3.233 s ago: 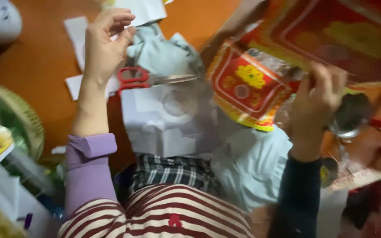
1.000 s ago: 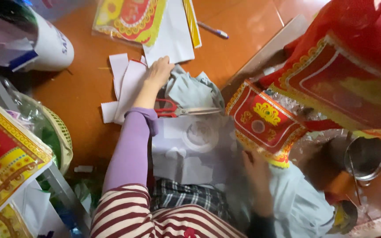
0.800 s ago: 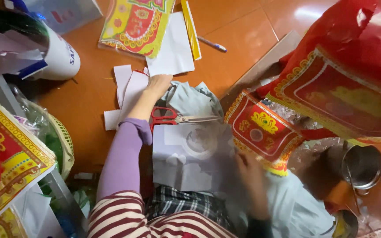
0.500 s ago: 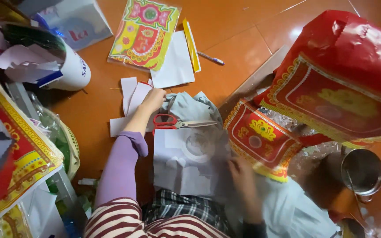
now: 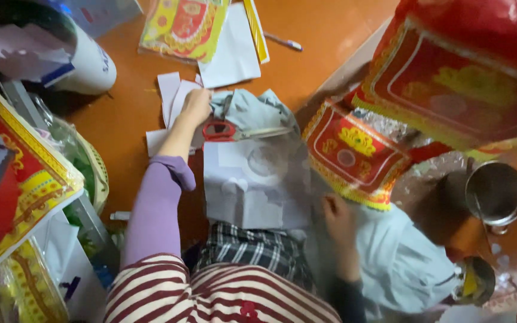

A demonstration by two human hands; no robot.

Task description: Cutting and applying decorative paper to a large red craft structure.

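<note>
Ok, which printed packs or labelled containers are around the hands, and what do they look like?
Flat printed pack: top centre on floor, rectangular, yellow, red centre.
Red-and-gold printed piece: just above right hand.
Large red pack: upper right, gold border.
White tub: upper left, blue label.
Left hand: by red-handled scissors.

white tub [image 5: 88,60] | pen [image 5: 282,42] | metal cup [image 5: 495,192] | red foil packet [image 5: 468,66]

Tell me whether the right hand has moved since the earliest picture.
Yes. The right hand has dropped from the red-and-gold paper's upper edge to below it, beside the white sheet.
</note>
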